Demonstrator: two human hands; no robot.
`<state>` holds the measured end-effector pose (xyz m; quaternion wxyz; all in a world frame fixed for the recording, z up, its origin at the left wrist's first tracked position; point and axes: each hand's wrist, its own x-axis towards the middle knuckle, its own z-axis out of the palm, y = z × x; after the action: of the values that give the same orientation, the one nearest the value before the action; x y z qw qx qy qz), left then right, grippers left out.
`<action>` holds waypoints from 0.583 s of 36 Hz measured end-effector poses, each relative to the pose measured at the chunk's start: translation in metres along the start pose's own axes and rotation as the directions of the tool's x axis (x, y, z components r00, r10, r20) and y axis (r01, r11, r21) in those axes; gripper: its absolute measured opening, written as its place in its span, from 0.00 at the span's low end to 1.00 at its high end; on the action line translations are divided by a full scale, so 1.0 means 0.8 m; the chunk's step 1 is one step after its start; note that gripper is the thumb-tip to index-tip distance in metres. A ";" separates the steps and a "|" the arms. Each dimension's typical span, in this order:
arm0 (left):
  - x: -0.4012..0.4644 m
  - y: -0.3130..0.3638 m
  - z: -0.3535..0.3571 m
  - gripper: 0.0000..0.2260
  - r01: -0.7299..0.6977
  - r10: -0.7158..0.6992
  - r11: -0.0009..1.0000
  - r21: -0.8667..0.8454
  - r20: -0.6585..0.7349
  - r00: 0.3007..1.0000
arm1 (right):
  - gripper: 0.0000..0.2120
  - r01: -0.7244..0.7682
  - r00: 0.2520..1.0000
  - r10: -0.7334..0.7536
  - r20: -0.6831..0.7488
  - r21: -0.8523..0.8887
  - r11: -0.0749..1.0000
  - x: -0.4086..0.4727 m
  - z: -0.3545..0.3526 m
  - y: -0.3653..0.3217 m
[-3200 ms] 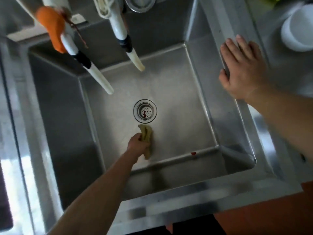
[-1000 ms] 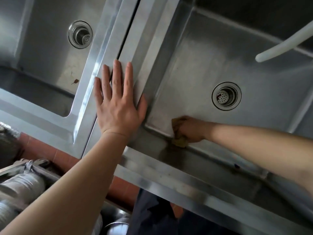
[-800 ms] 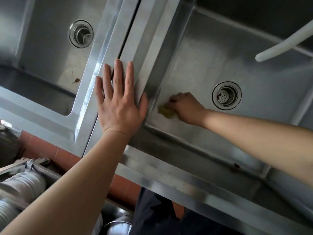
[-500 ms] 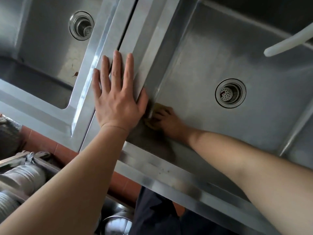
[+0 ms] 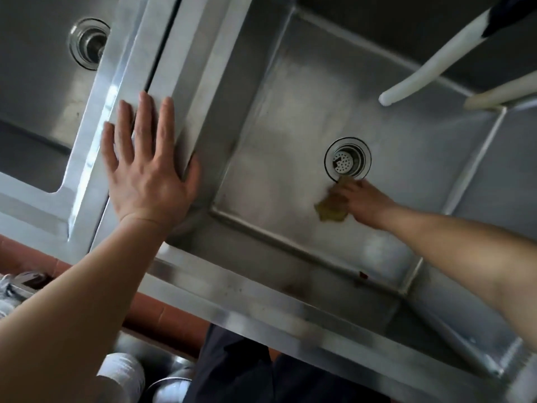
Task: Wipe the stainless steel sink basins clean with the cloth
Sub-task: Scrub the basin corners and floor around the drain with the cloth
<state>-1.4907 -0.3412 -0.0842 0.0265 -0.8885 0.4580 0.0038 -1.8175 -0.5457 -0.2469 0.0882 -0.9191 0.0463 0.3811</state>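
Cloth [image 5: 331,211]: small, yellowish, crumpled; pressed to the floor of the right basin [image 5: 290,175], just below the drain strainer [image 5: 347,162], nearly touching its rim. Blurred at the edges, likely from a scrubbing stroke.

Right hand [image 5: 363,203]: fingers curled over the cloth, gripping and bearing down on it; forearm reaching in from the right, across the near wall. Grip probably chosen to keep the cloth bunched for pressure on the steel.

Left hand [image 5: 145,167]: fully spread, fingers straight, holding nothing; laid flat on the divider ledge [image 5: 180,65] between the two basins, thumb hanging over the right basin's edge. Placed, by the look of it, as a brace for leaning in.

Left basin [image 5: 37,82]: partly in view, own drain [image 5: 88,43] at top; small dark specks on the floor, so apparently in need of wiping.

Right basin, further: dull smears across the floor; small red fleck [image 5: 363,275] at the near seam, not reached by the cloth.

White hoses [image 5: 430,68]: two, hanging over the far right corner, ends clear of the floor, well apart from the wiping hand.

Stage, as judged: mid-wipe around the drain; near corner and left basin outstanding.
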 end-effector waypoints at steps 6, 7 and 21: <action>0.000 -0.001 -0.001 0.33 0.007 -0.007 1.000 0.004 -0.005 1.000 | 0.20 -0.524 0.681 0.700 -0.216 0.525 0.671 0.006 -0.029 0.053; 0.000 -0.001 -0.001 0.33 0.009 -0.009 1.000 0.001 0.000 1.000 | 0.19 -0.542 0.593 0.780 -0.200 0.617 0.570 0.002 -0.026 0.047; -0.005 0.015 -0.006 0.31 -0.020 0.023 0.998 -0.052 0.059 0.998 | 0.27 -0.434 0.226 0.866 0.446 0.842 -0.320 0.016 0.019 -0.077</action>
<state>-1.5028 -0.3452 -0.0802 0.0171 -0.8834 0.4664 0.0423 -1.8097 -0.4826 -0.2588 0.3266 -0.5026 0.7984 0.0576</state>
